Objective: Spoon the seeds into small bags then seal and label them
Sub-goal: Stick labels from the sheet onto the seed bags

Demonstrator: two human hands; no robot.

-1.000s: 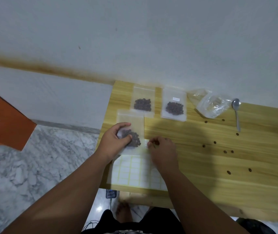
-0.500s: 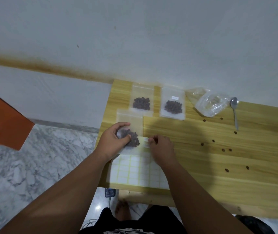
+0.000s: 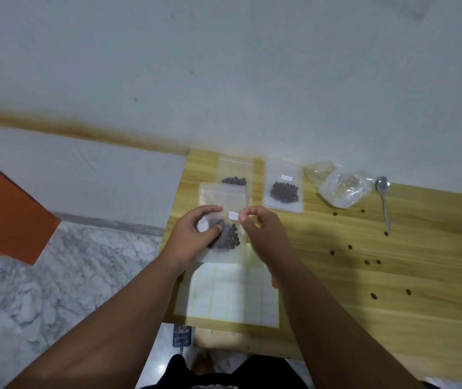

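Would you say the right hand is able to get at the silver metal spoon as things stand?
Probably yes: only bare wooden table and scattered dark seeds lie between the right hand and the silver metal spoon, though its fingers are pinching a small white label.

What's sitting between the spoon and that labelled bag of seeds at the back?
A crumpled clear plastic bag lies on the wooden table between the spoon and the labelled seed bag; the head view shows it.

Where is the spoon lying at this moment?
In the head view, the spoon lies on the far right part of the wooden table, just right of the crumpled plastic bag. Loose seeds lie near its handle end.
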